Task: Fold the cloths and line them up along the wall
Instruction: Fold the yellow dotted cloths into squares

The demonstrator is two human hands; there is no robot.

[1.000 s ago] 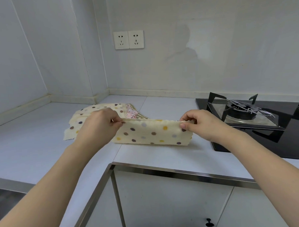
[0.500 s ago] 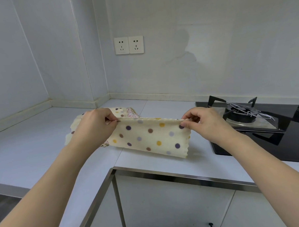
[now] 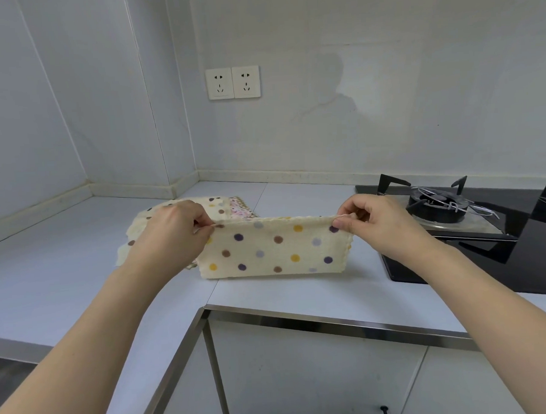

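Observation:
A cream cloth with coloured polka dots [image 3: 273,247] hangs folded between my two hands, its lower fold just touching the grey counter [image 3: 64,256]. My left hand [image 3: 172,233] pinches its top left corner and my right hand [image 3: 382,224] pinches its top right corner. Behind my left hand lies a second cream dotted cloth [image 3: 215,206] flat on the counter, partly hidden. A pink patterned cloth [image 3: 239,210] peeks out beside it.
A black gas hob [image 3: 485,229] with a burner and pan supports sits at the right, close to my right hand. Two wall sockets [image 3: 232,82] are on the back wall. A steel counter edge [image 3: 333,321] runs in front, above white cabinet doors.
Both hands have lifted the dotted cloth from lying low on the counter to hanging upright, stretched taut between them.

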